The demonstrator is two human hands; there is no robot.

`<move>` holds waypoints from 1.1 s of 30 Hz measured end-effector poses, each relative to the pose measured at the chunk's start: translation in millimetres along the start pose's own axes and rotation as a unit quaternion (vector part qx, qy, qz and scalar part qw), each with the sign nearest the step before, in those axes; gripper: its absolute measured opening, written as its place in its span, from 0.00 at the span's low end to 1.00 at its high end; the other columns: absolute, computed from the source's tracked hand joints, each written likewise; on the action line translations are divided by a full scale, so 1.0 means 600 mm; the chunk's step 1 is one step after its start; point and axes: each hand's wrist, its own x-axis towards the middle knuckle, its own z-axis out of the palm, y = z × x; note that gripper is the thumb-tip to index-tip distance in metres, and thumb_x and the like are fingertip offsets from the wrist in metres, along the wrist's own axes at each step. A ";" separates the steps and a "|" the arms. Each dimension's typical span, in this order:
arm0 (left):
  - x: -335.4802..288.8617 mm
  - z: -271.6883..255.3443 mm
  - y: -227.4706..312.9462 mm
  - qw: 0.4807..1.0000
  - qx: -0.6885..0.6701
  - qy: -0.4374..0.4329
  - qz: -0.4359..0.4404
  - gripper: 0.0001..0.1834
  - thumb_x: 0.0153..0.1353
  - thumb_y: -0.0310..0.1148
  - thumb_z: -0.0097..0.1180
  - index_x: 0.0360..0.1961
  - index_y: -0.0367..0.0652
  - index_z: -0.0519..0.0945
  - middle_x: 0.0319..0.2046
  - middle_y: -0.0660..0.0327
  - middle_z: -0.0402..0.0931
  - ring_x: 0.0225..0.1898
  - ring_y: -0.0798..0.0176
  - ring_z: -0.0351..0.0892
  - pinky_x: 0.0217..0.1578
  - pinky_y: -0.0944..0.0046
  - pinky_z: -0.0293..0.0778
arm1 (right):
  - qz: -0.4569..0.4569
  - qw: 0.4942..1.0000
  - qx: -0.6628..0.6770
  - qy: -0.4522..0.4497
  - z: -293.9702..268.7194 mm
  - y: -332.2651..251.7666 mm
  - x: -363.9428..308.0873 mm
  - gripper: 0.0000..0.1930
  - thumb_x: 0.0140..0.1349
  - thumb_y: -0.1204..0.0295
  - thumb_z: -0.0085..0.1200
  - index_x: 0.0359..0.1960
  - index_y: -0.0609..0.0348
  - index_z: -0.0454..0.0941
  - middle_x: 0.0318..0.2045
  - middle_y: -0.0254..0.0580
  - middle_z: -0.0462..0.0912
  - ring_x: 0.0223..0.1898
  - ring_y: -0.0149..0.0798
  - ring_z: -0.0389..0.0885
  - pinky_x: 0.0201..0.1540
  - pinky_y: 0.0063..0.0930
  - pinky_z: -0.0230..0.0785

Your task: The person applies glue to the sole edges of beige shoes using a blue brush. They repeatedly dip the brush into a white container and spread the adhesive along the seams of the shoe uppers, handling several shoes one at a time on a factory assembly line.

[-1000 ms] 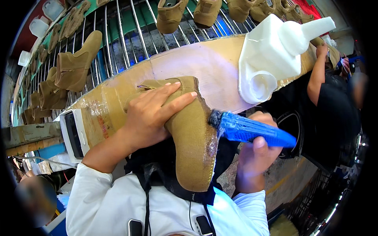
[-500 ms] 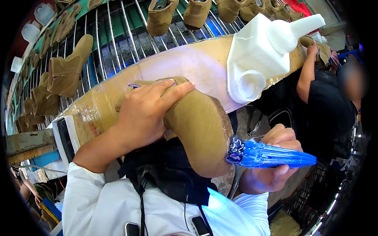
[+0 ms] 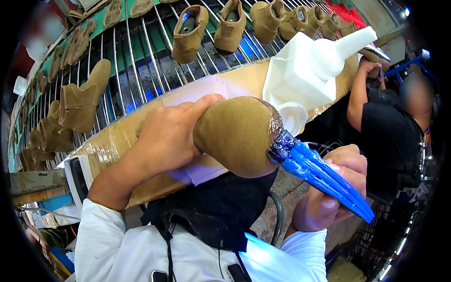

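My left hand (image 3: 169,131) is closed around a tan suede boot (image 3: 235,136), its rounded toe tipped up toward me; the shaft is mostly hidden behind the hand. A shiny wet band runs along the boot's lower right edge. My right hand (image 3: 336,188) grips a blue brush (image 3: 324,176) by its ridged body, and the brush's dark, wet, clumped tip touches that edge. Just beyond the boot stands a white plastic bottle (image 3: 298,70) with a long spout and a small round cup (image 3: 292,117) at its base.
A cardboard-covered ledge (image 3: 117,141) lies under my left forearm. Behind it a metal-bar rack (image 3: 141,70) carries several tan boots (image 3: 189,35) and loose soles (image 3: 112,13). At the right, a person in black (image 3: 392,108) handles a shoe. A curved metal tube (image 3: 278,218) rises below the brush.
The boot has tilted so its toe points more toward me and sits higher. The brush has swung, its rear end dropping, while its tip stays on the edge. The view has shifted slightly.
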 end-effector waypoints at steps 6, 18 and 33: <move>0.019 -0.011 0.000 1.000 -0.002 -0.029 -0.003 0.40 0.37 0.35 0.71 0.56 0.55 0.69 0.33 0.52 0.80 0.35 0.47 0.80 0.34 0.52 0.75 | 0.026 0.999 -0.019 0.022 0.007 0.008 -0.001 0.19 0.56 0.51 0.59 0.33 0.55 0.76 0.26 0.38 0.76 0.25 0.36 0.74 0.28 0.26 0.66; -0.088 0.006 -0.144 0.959 -0.222 0.041 -0.174 0.26 0.41 0.30 0.72 0.42 0.35 0.77 0.40 0.58 0.78 0.42 0.62 0.78 0.45 0.61 0.73 | 0.234 0.967 -0.096 0.000 -0.044 0.188 -0.104 0.08 0.53 0.83 0.58 0.35 0.66 0.79 0.32 0.40 0.78 0.31 0.30 0.75 0.34 0.20 0.67; -0.106 0.040 -0.035 0.877 -0.427 -0.149 -0.162 0.56 0.43 0.33 0.72 0.70 0.39 0.50 0.64 0.51 0.59 0.62 0.58 0.63 0.60 0.62 0.59 | 0.480 0.803 0.326 0.139 0.023 0.131 -0.140 0.08 0.60 0.71 0.54 0.33 0.64 0.75 0.27 0.39 0.79 0.27 0.29 0.75 0.31 0.22 0.66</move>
